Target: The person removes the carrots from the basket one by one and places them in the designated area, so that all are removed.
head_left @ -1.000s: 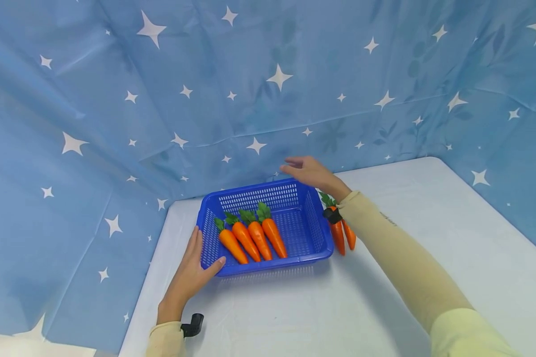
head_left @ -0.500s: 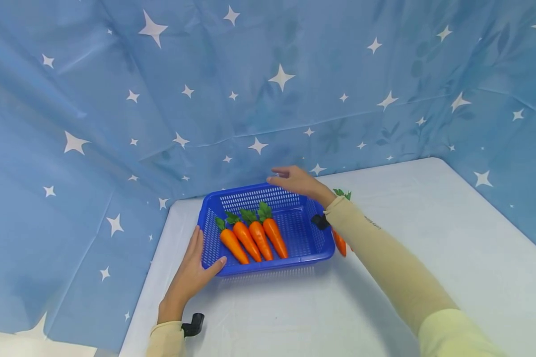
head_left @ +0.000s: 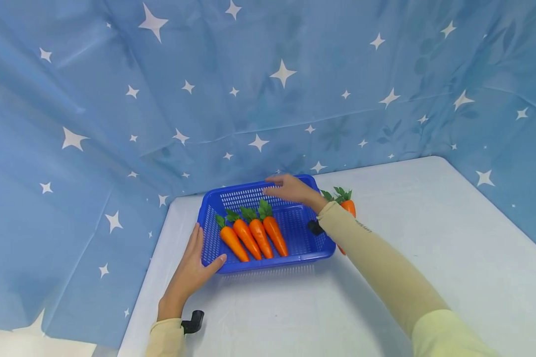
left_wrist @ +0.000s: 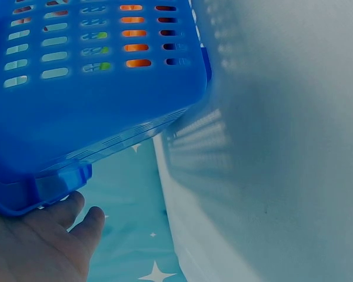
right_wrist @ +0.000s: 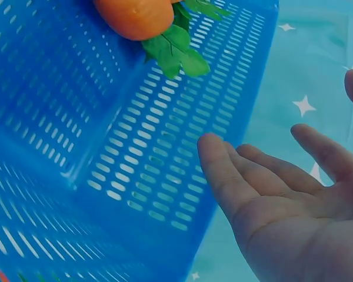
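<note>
A blue plastic basket (head_left: 268, 267) with slotted walls sits on the white table. Several orange carrots (head_left: 274, 235) with green leaves lie side by side in its left and middle part. My left hand (head_left: 188, 272) rests against the basket's left front corner, fingers straight along the outside and thumb at the near rim. In the left wrist view its fingertips touch beneath the rim. My right hand (head_left: 290, 189) hovers at the far rim with loosely bent fingers and nothing in it. The right wrist view shows that palm (right_wrist: 294, 229) beside the slotted wall.
To the right of the basket lie more carrots (head_left: 348, 207), partly hidden by my right forearm. Behind the white table (head_left: 429, 213) and on its left hangs a blue curtain (head_left: 232, 99) with white stars.
My right hand has moved left and down along the basket's far rim, its forearm now covering more of the outside carrots. The left hand and the basket stay in place.
</note>
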Tool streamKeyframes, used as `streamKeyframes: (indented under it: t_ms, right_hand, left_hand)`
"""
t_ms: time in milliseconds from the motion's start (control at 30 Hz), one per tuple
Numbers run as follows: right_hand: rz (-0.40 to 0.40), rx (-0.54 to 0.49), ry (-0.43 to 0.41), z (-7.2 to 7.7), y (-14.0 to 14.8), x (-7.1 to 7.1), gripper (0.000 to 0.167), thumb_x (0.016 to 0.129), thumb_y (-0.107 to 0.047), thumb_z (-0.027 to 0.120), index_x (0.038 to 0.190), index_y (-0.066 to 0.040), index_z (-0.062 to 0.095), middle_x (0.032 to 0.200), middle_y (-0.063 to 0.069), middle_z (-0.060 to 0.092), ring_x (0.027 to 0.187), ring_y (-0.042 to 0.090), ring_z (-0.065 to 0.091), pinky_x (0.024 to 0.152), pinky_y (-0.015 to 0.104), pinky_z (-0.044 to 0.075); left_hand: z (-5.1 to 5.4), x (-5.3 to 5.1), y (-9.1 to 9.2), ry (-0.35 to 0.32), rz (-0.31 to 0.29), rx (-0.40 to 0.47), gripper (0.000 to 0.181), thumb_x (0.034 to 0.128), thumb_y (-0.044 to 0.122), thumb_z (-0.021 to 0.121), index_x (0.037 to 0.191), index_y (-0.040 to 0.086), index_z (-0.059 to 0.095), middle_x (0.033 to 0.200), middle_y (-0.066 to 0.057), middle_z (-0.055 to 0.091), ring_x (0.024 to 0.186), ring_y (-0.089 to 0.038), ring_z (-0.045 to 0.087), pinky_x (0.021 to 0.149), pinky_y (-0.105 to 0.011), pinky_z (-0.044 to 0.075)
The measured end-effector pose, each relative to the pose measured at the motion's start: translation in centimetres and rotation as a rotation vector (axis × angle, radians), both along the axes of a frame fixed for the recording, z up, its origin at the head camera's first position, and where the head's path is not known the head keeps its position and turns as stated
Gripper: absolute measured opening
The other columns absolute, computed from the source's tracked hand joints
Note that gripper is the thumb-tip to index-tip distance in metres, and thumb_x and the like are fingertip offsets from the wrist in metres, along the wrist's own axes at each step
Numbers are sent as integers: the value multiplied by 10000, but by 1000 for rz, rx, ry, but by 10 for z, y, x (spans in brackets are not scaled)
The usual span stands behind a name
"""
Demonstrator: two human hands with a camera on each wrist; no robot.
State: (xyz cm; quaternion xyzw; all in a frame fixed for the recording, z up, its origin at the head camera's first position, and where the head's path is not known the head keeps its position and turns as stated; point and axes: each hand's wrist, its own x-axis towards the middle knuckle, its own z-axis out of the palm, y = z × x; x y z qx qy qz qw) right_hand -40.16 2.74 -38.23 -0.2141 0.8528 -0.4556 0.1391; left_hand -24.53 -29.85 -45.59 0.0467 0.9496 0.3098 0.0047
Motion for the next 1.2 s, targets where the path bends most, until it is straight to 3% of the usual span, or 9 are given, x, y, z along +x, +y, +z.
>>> streamKeyframes:
  t_ms: [533, 800, 1100, 1200]
  right_hand:
    - [56, 72, -42, -27, -17, 1, 561, 1076, -320, 641, 1545, -21, 567, 1568, 204, 544, 1432, 401, 524, 1167, 552, 436]
    - [97, 95, -105, -39, -21, 4, 587, 1039, -278, 680, 1539, 6, 561, 1557, 200, 557, 1377, 356, 574, 1139, 517, 473]
    - [92, 158, -178, -48, -25, 5, 554, 1009, -269, 724, 1508, -51, 623, 1502, 158, 611, 1108, 284, 638, 928, 479, 593]
    - [90, 168, -190, -49, -26, 5, 546, 1003, -255, 732, 1501, -55, 631, 1497, 158, 611, 1130, 287, 640, 921, 496, 602]
  left_hand:
    - [2, 1, -2, -19, 20, -10, 1135, 983, 598, 664, 1721, 78, -25, 1796, -114, -82, 1633, -415, 26, 1237, -659, 141]
    - [0, 0, 1, -4, 5, 2, 1144, 976, 622, 663, 1723, 77, -9, 1798, -111, -69, 1634, -409, 43, 1237, -648, 141]
    - [2, 1, 2, -4, 1, 8, 1145, 978, 621, 659, 1720, 62, -10, 1797, -118, -76, 1634, -408, 33, 1241, -651, 133]
    - [1, 1, 2, 0, 4, 2, 1136, 979, 599, 667, 1721, 67, -9, 1796, -126, -67, 1634, -412, 35, 1237, -655, 135]
